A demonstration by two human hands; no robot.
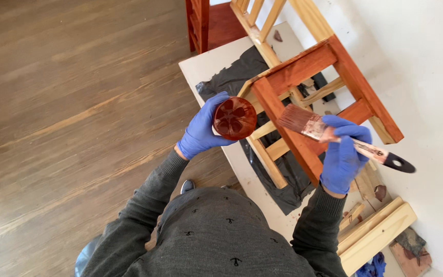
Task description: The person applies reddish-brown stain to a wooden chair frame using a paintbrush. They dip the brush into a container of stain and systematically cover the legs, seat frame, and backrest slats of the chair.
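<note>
Your left hand [201, 131] in a blue glove grips a small round cup of red-brown stain [235, 118]. Your right hand [343, 154] grips a flat black-handled paintbrush [334, 136], bristles touching the half-stained wooden chair frame [303, 66].

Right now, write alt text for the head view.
Seen from above, a person in blue gloves holds a cup of red-brown stain in the left hand and a paintbrush in the right hand, over a partly stained wooden frame lying on a white board.
</note>
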